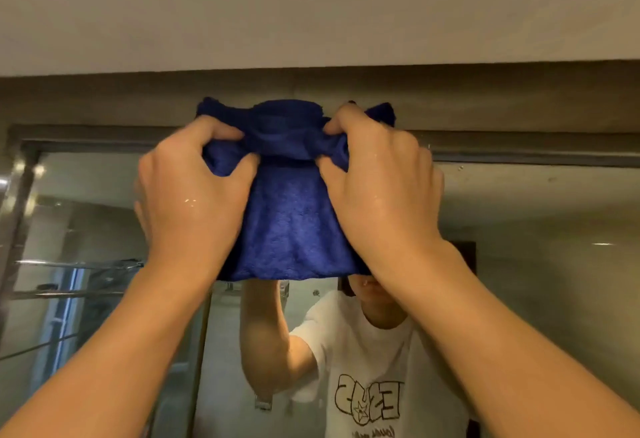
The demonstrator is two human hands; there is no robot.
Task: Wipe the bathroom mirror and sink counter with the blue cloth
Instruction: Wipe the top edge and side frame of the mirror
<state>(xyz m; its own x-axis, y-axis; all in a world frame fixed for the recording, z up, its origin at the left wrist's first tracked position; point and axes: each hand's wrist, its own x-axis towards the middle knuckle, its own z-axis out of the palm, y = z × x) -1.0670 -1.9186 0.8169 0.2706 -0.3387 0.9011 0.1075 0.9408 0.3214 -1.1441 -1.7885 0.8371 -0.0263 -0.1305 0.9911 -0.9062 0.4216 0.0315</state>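
Mirror (519, 212) glass fills the background, and at twelve o'clock both hands, left hand (190, 192) and right hand (381, 181), bunch the blue cloth (287, 223) in curled fingers, likely to wipe its top edge.

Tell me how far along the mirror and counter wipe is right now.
Done: nothing that can be confirmed; the mirror shows no clear wiped patch. In hand: the left hand and right hand both grip the blue cloth, held up near the mirror's top edge. Left: probably most of the mirror, plus the sink counter, which is out of view.
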